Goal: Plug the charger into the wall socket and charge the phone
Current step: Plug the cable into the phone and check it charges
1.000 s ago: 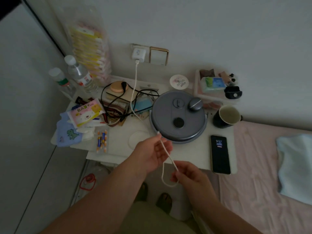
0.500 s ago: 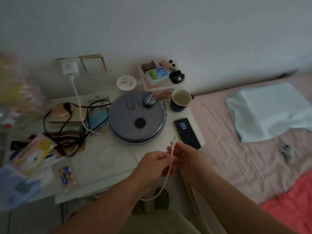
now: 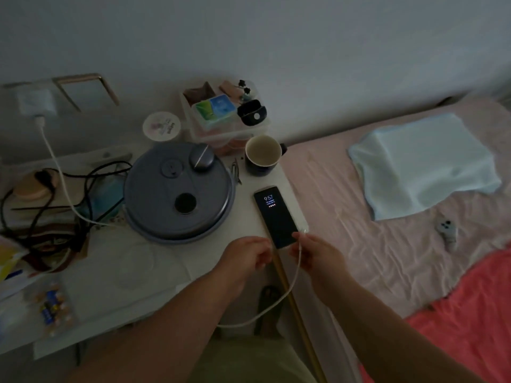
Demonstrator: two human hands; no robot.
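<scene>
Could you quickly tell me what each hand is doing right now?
Left hand: curled beside the phone; contents cannot be told.
Right hand: closed on the white cable.

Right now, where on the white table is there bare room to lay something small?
The bare patch of the table lies between the grey round lid, the left hand and the battery pack. It is crowded at the left by the black cables, and behind by the mug and the storage box. The phone fills the right edge.
</scene>
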